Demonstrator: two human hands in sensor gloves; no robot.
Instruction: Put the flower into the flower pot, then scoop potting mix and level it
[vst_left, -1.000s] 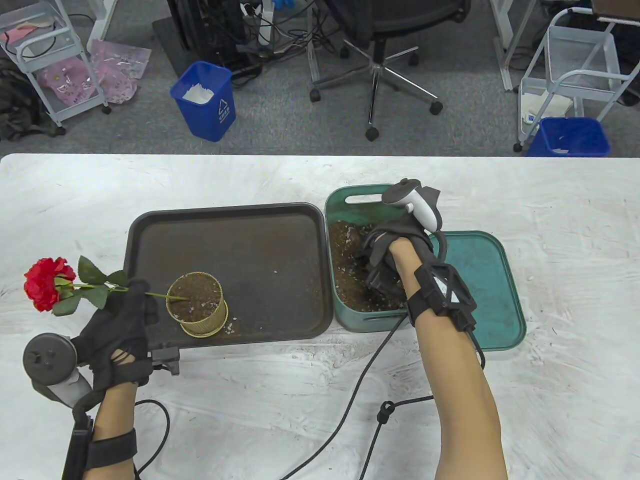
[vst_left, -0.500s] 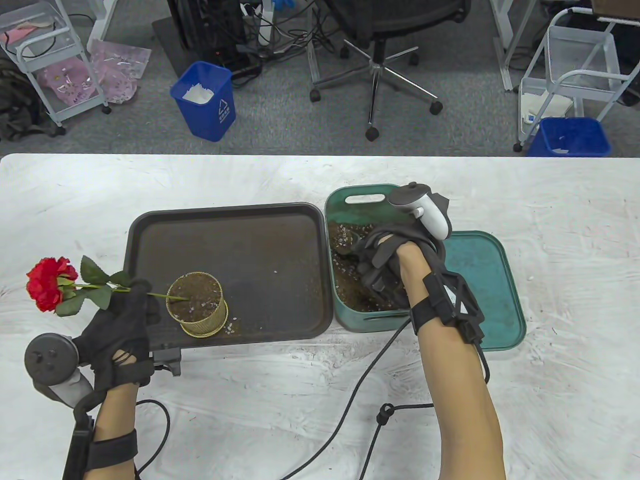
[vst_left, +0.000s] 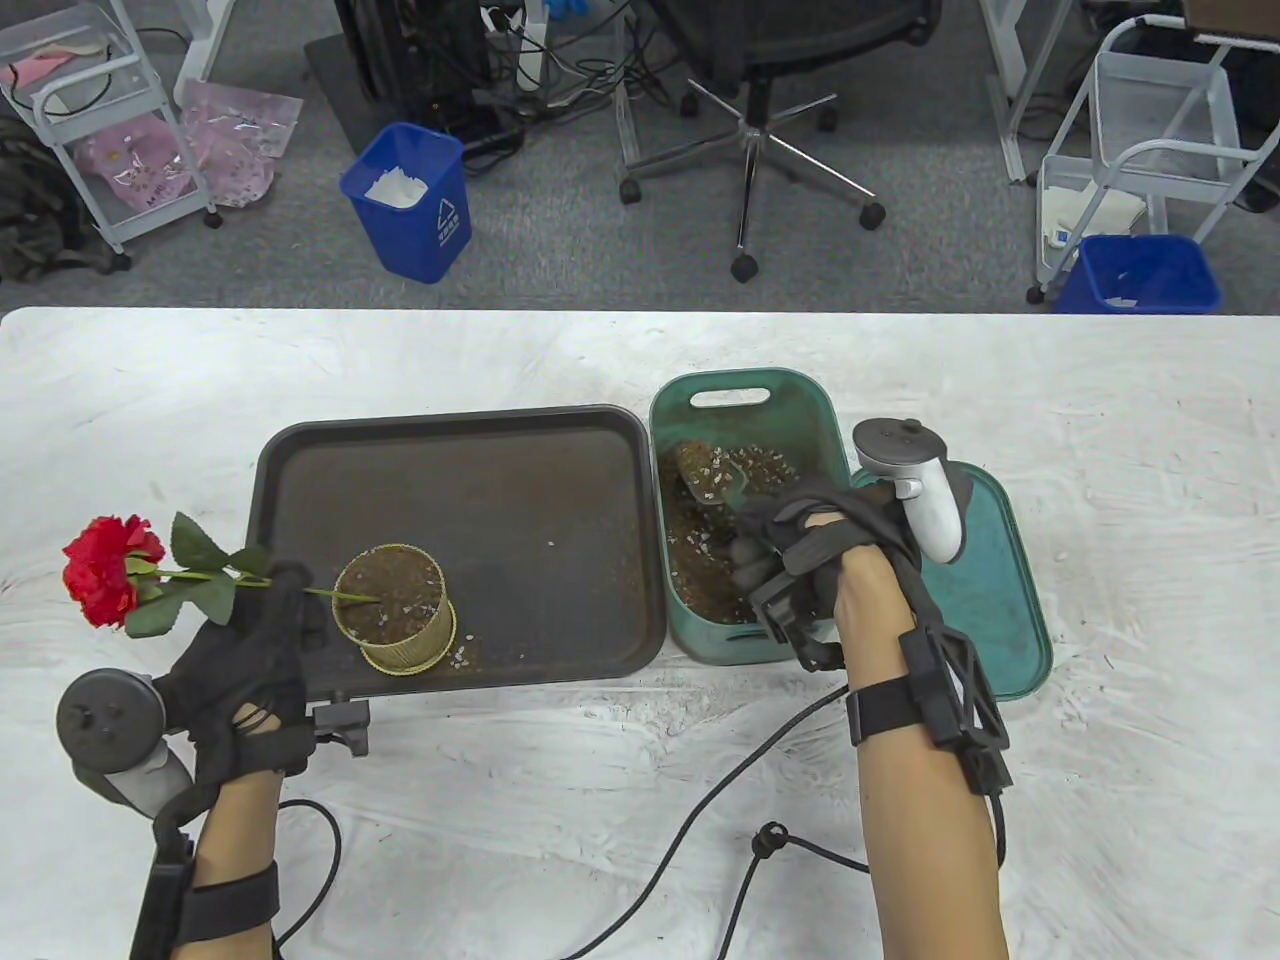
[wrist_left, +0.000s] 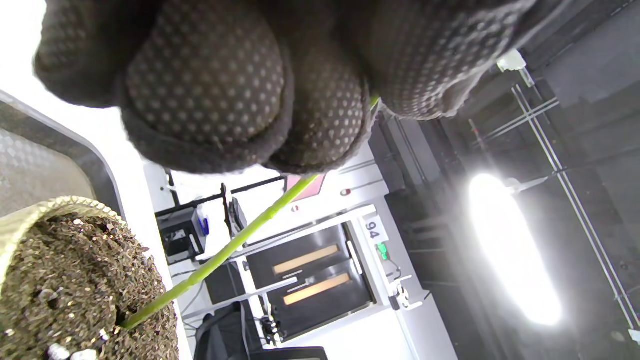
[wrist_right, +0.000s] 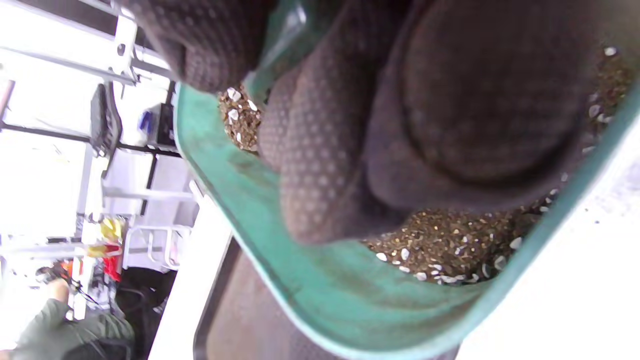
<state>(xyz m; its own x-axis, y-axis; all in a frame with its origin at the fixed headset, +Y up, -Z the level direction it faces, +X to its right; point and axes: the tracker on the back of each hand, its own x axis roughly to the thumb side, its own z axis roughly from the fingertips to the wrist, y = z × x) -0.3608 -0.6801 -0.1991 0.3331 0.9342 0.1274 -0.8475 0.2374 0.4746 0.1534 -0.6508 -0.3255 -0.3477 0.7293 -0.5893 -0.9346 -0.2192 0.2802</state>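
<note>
The flower (vst_left: 110, 580) lies almost flat, with its long axis running left to right in the table view. The red bloom points to the left, beyond the tray edge, and the thin green stem (wrist_left: 220, 257) points to the right, with its lower end stuck in the soil of the flower pot (vst_left: 397, 607). The left hand (vst_left: 245, 660) has a closed grip on the stem, pinching it between the dotted glove fingers (wrist_left: 205, 95) just left of the pot.

The pot is round and pale gold, with a woven-looking wall, and it stands near the front edge of the dark rectangular tray (vst_left: 480, 470) with rounded corners. It is filled with coarse brown potting mix (vst_left: 700, 540) with white grains.

The right hand (vst_left: 800, 550) is inside the green plastic bin (vst_left: 735, 385), fingers curled around a green scoop (vst_left: 705, 475) whose blade, loaded with mix, points away from the person; the handle is hidden, so this grip seems closed on it. The flat green lid (vst_left: 985, 590) lies on the white surface (vst_left: 1100, 450), just right of the bin.
</note>
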